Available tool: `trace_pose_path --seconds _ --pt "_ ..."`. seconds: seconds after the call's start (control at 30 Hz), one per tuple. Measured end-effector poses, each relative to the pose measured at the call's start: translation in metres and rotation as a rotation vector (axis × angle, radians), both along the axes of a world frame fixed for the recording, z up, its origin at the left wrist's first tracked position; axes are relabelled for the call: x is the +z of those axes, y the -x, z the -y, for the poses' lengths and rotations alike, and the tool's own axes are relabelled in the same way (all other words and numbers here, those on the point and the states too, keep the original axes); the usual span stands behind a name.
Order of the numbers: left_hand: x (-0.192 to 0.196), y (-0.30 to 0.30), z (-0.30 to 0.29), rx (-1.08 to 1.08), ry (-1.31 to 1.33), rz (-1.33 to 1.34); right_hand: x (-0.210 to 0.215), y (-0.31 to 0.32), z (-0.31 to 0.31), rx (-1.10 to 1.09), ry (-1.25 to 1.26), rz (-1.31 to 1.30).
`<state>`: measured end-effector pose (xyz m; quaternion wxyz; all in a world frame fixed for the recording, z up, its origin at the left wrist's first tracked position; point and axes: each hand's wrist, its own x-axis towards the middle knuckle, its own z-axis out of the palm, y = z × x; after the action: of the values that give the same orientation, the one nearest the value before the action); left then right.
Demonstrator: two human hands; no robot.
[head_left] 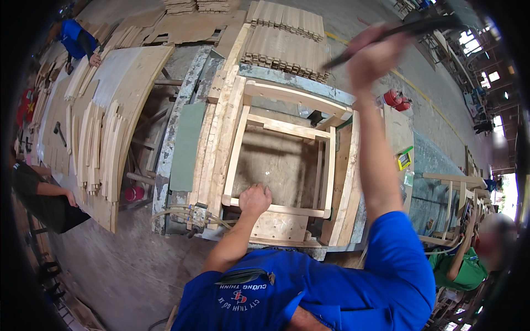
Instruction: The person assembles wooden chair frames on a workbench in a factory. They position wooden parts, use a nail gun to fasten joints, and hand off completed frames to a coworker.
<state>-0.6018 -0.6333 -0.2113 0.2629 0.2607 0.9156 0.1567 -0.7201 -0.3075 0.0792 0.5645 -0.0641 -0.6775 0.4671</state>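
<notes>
A pale wooden frame (236, 157) lies in front of me inside a jig of thicker wooden bars (216, 149). Its near rail is under my left hand (255, 199), whose fingers are curled over the wood. High at the upper right, my right hand (378, 58) grips a long black hammer-like tool (428, 25). Motion smears both the hand and the tool, so the exact shape of the tool's ends cannot be made out. A board (268, 171) shows through the frame's opening.
Stacked wooden slats (286, 47) stand beyond the bench. At left, a worktable (141, 83) carries loose strips (94, 149), with people beside it. An air-hose fitting (197, 216) sits at the jig's near left corner. Right: a yellow-green tool (405, 159), red containers (393, 98), another worker (461, 265).
</notes>
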Motion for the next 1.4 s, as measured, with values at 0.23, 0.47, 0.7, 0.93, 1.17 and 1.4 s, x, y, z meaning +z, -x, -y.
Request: trace_pose_path --seconds 0.23,0.47,0.7,0.93,1.17,1.4 --pt "0.003 0.008 -0.006 0.026 0.002 0.029 -0.039 -0.035 0.047 0.430 0.819 0.635" --pt "0.007 -0.002 -0.010 -0.007 -0.035 -0.020 0.003 -0.149 0.001 0.011 0.411 0.344" --pt "0.014 -0.010 -0.024 -0.043 -0.078 -0.091 -0.164 -0.331 -0.061 -0.794 0.215 0.830" --pt "0.034 -0.034 -0.027 -0.010 -0.093 -0.210 -0.226 -0.341 -0.053 -0.791 0.318 1.417" --pt "0.028 -0.043 -0.030 -0.047 -0.010 -0.260 -0.196 -0.407 -0.044 -0.988 0.112 1.157" --pt "0.025 -0.043 -0.032 -0.091 0.029 -0.210 -0.206 -0.505 -0.036 -1.023 0.515 1.282"
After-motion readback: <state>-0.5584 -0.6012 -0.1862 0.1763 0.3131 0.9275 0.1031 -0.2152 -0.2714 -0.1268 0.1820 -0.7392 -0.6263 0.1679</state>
